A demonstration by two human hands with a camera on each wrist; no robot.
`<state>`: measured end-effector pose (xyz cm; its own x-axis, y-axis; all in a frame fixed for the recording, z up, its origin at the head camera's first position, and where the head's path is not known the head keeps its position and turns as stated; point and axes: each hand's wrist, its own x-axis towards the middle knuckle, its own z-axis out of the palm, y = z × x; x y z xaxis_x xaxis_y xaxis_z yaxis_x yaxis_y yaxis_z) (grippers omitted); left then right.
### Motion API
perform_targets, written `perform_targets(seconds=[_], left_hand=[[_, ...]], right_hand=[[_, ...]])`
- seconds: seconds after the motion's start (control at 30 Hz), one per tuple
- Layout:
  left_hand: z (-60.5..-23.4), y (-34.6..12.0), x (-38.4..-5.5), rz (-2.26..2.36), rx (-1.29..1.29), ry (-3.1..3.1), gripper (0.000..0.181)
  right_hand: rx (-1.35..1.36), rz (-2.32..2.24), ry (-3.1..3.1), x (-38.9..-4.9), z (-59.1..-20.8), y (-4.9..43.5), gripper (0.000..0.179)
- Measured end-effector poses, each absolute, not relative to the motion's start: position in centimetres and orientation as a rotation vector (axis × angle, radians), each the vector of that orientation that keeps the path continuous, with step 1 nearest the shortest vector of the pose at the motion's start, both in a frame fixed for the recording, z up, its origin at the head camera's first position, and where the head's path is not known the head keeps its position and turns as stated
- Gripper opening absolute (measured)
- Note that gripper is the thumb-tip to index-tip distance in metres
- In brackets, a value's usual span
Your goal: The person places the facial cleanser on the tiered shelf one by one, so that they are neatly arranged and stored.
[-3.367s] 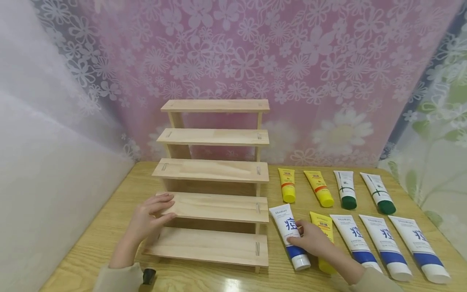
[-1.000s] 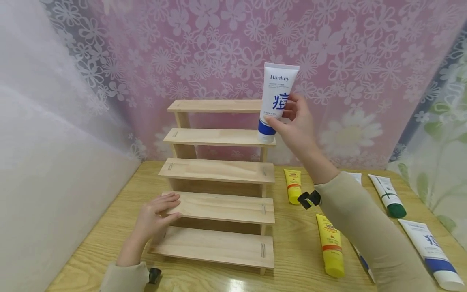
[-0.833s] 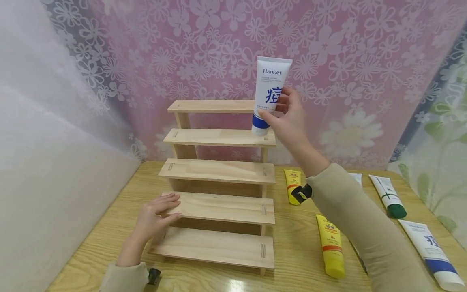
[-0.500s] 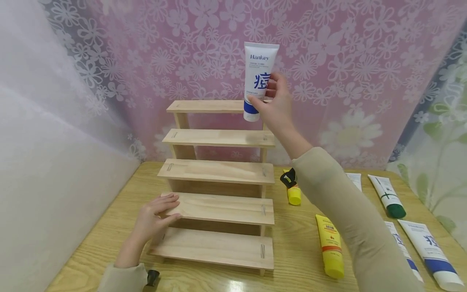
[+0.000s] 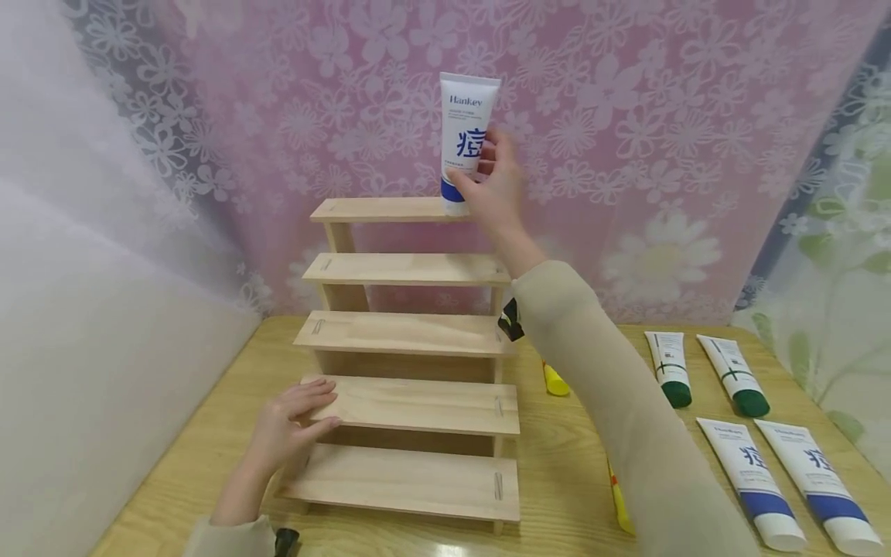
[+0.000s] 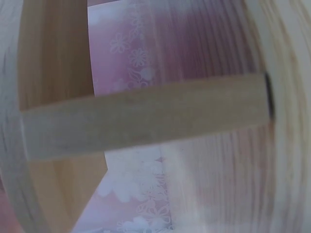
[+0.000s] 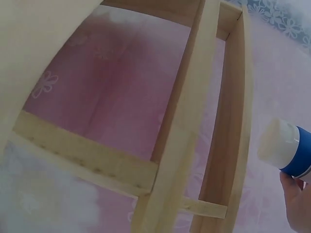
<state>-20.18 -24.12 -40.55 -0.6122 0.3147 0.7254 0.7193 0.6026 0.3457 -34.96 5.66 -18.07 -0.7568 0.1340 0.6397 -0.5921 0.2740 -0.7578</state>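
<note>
In the head view my right hand [image 5: 497, 182] grips a white squeeze tube [image 5: 465, 131] with a blue band, held upright with its cap down. Its white cap overlaps the top board of the stepped wooden rack [image 5: 411, 333] toward the right end. The right wrist view shows the cap [image 7: 277, 143] close beside the rack's top board [image 7: 238, 111], with part of my hand below it. My left hand [image 5: 288, 422] rests on the left end of the rack's second board from the bottom, fingers on top. Only rack boards [image 6: 146, 116] show in the left wrist view.
On the wood-grain table [image 5: 188, 449], right of the rack, lie two white tubes with green caps, one of them a green-capped tube [image 5: 734, 375], and two blue-banded tubes, including a blue-banded tube [image 5: 810, 483]. Yellow tubes [image 5: 555, 381] are partly hidden by my right sleeve. A floral curtain [image 5: 626, 155] hangs behind.
My right hand has picked the blue-banded tube up from the table, turned it upright and carried it up and left to the top board. My left hand stays on the rack.
</note>
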Motion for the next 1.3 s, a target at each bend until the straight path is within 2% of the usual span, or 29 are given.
perform_targets(seconds=[0.37, 1.3], left_hand=[[-41.0, -25.0, -19.3, -0.884, -0.809, -2.203, 0.034], [-40.9, -24.3, -20.2, -0.907, -0.809, -2.227, 0.034]], right_hand=[[0.457, 1.489, -1.886, -36.6, -19.6, 3.6, 0.056], [0.415, 1.364, -2.061, -37.1, -20.3, 4.5, 0.054]])
